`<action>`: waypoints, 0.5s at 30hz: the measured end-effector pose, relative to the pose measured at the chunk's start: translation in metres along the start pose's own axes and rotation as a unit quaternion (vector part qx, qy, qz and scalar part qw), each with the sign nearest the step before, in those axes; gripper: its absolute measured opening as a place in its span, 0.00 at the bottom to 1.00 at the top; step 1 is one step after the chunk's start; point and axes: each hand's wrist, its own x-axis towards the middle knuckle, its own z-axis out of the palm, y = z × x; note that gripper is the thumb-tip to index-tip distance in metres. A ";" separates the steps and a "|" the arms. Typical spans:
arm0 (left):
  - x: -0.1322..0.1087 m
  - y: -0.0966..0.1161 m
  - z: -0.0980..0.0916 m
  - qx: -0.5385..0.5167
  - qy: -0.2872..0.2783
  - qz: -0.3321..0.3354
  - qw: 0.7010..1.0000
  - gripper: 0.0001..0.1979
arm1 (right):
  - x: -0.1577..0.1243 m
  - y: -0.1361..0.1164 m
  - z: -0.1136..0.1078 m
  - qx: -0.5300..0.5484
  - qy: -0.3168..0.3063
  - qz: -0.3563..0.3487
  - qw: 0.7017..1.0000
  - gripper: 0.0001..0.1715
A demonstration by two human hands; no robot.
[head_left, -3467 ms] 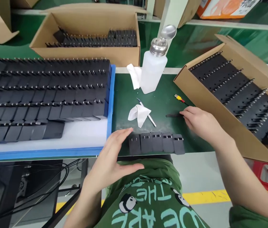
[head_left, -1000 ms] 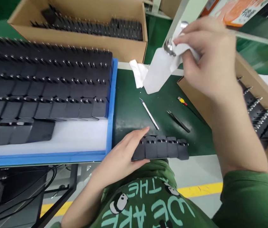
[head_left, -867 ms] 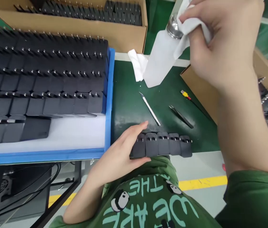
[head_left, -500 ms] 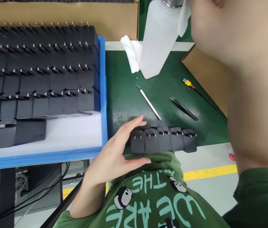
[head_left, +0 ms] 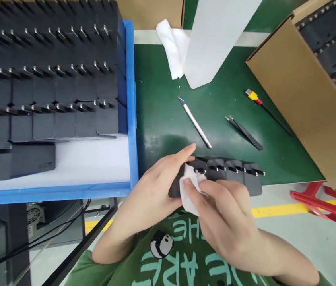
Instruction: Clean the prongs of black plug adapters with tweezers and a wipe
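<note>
A row of black power adapters (head_left: 253, 183) lies along the table's front edge, metal prongs up. My left hand (head_left: 158, 188) is closed around the row's left end, thumb on the near side and fingers on the far side. My right hand (head_left: 227, 218) pinches a folded white wipe (head_left: 189, 198) and presses it on the adapters at that end, next to the prongs. The wipe and fingers partly hide them. Beyond the row lie a silver craft knife (head_left: 196, 124) and black tweezers (head_left: 244, 133).
At left, a blue-edged tray (head_left: 133, 119) holds rows of black adapters. A white bottle (head_left: 215, 43) and crumpled white wipe (head_left: 172, 51) are at the back. At right are a cardboard box (head_left: 299, 95) with black units, a yellow-tipped cable (head_left: 253, 95) and red frame (head_left: 319, 202).
My right hand has come down from beside the bottle to the row with the wipe. My left hand has closed in on the row's left end. The view has shifted.
</note>
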 end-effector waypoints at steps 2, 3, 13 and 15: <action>0.000 0.000 0.000 0.004 0.002 0.001 1.000 0.42 | -0.008 -0.009 0.014 -0.034 0.021 0.009 0.999 0.19; 0.000 0.000 0.000 0.006 0.003 0.003 1.000 0.42 | -0.010 -0.012 0.018 -0.056 0.024 0.012 0.998 0.20; 0.000 0.001 0.000 0.014 0.007 0.018 1.000 0.42 | -0.003 -0.023 0.020 -0.124 0.016 0.038 0.991 0.18; -0.001 0.001 0.000 0.016 0.008 0.022 1.000 0.40 | -0.002 -0.024 0.020 -0.131 0.025 0.023 0.991 0.19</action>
